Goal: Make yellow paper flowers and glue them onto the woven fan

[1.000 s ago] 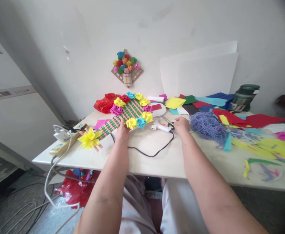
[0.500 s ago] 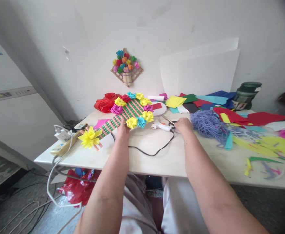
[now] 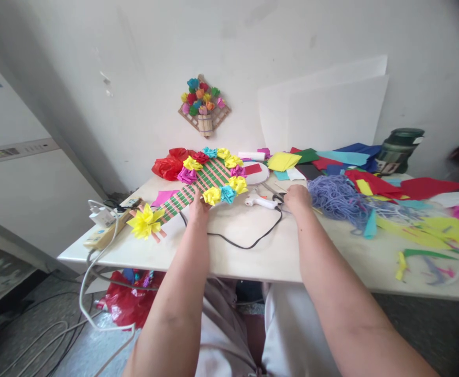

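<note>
My left hand (image 3: pixel 199 208) is closed around the edge of a woven green and pink fan-shaped piece (image 3: pixel 209 178), below its rim of crepe-paper flowers. A large yellow paper flower (image 3: pixel 146 221) sits at its narrow end. My right hand (image 3: pixel 297 199) is closed on a thin tan stick (image 3: pixel 280 187), whose ends show on both sides of the fingers. Beside those fingers lie black-handled scissors (image 3: pixel 279 198), partly hidden. A white glue gun (image 3: pixel 261 201) rests between my hands, its black cord looping toward me.
Right of my right hand is a heap of purple yarn (image 3: pixel 335 201), with coloured paper sheets (image 3: pixel 284 161) behind. A dark green jar (image 3: pixel 400 152) stands at the back right. On the left edge lies a power strip (image 3: pixel 106 234). A red bag (image 3: pixel 172 163) sits behind the woven piece.
The tan stick has shifted rightward with my right hand and now pokes out past it on the right. My left hand keeps its hold on the woven piece, nearly still.
</note>
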Motion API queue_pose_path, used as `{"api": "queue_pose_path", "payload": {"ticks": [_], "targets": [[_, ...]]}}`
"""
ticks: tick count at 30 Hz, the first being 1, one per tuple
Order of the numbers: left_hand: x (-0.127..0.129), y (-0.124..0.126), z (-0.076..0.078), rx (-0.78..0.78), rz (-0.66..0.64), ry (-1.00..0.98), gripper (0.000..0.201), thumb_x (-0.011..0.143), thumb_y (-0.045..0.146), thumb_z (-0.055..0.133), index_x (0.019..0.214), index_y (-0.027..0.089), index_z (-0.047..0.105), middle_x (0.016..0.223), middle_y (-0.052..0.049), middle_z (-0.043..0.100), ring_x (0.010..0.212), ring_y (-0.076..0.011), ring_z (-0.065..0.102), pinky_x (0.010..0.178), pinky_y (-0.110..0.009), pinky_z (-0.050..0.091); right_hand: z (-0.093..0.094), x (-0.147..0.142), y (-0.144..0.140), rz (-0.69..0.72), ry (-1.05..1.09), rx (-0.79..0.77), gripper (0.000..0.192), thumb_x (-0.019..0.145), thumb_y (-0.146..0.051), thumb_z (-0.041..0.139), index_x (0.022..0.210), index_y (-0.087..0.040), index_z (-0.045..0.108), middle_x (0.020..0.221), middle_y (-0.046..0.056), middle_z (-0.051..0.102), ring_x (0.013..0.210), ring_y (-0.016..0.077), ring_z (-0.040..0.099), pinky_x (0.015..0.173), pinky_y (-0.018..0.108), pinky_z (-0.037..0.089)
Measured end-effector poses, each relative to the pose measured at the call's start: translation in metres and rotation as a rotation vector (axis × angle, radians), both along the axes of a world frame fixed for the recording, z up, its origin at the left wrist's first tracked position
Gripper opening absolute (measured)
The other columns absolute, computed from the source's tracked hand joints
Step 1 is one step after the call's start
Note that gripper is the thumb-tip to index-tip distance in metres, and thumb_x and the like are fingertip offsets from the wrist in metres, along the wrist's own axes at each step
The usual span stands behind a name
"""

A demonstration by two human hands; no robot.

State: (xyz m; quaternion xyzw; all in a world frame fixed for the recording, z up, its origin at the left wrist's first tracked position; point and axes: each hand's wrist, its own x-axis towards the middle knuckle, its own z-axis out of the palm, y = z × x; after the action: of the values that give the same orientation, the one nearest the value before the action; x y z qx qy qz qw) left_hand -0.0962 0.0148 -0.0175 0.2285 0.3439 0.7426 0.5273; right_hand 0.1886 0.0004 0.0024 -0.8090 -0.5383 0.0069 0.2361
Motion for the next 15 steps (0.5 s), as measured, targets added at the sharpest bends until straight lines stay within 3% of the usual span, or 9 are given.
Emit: {"api": "queue_pose_path", "payload": {"ticks": [6, 11, 15], "targets": [[-0.001, 0.002, -0.003, -0.012, -0.024, 0.026, 0.029, 0.080, 0.043, 0.061, 0.086, 0.015, 0.059, 0.075, -0.006, 0.068, 0.068, -0.0171, 0.067, 0.068, -0.030, 0.055, 0.007, -0.013, -0.003, 0.193, 0.103, 0.238, 0.030, 0.086, -0.033, 0.049, 0.099, -0.022, 0.073, 0.093, 0.008, 0.072, 0.086, 0.0210, 0.062, 0.068, 0.028, 0.043], [-0.001, 0.003, -0.005, -0.012, -0.010, 0.085, 0.027, 0.078, 0.043, 0.064, 0.079, 0.017, 0.057, 0.068, -0.003, 0.065, 0.063, -0.0161, 0.066, 0.063, -0.028, 0.054, 0.005, -0.037, -0.005, 0.416, 0.095, 0.318, 0.028, 0.085, -0.036, 0.051, 0.100, -0.024, 0.071, 0.089, 0.004, 0.073, 0.082, 0.0179, 0.063, 0.066, 0.025, 0.040], [0.000, 0.003, -0.005, -0.020, -0.024, 0.103, 0.029, 0.076, 0.044, 0.065, 0.079, 0.016, 0.058, 0.066, -0.003, 0.064, 0.065, -0.0170, 0.066, 0.063, -0.028, 0.054, 0.002, -0.061, -0.010, 0.492, 0.045, 0.341, 0.025, 0.086, -0.037, 0.051, 0.098, -0.026, 0.070, 0.085, 0.002, 0.073, 0.078, 0.0175, 0.063, 0.065, 0.025, 0.038]]}}
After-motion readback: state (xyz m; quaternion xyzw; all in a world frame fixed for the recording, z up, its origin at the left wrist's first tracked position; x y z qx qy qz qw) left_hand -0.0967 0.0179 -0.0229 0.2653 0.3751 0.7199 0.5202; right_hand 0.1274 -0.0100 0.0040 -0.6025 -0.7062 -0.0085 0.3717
